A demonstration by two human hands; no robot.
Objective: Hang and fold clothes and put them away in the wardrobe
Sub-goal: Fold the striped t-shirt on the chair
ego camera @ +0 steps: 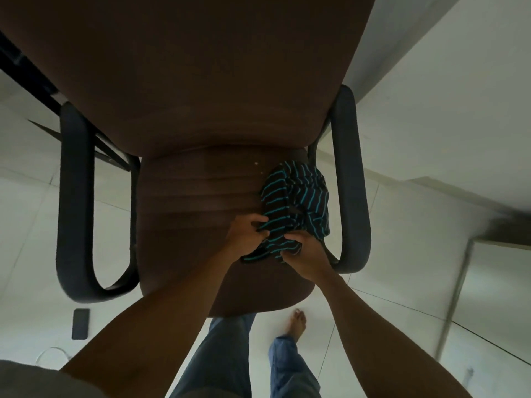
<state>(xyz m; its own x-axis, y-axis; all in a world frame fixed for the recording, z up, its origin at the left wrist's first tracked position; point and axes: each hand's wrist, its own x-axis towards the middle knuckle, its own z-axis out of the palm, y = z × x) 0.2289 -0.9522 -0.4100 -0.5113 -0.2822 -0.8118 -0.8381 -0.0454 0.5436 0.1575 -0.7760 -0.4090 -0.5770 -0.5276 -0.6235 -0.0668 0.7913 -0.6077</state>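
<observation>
Left hand [244,234] and right hand [304,254] each grasp the near end of the striped garment [296,202]; its long axis runs toward the chair [195,214] backrest.

You get a dim, soft picture: the brown chair [201,81] goes nearly black at upper centre, and the striped garment [296,202] shows only its teal lines. The pale floor [26,214] takes flat, even light, while edges bow and the right side smears.

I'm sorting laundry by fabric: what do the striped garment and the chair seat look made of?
Striped garment: soft knit, likely cotton jersey, matte; it crumples in limp folds. Chair seat: brown fabric upholstery, matte, faintly napped, with padded stitched ridges; exact fibre unclear.
</observation>
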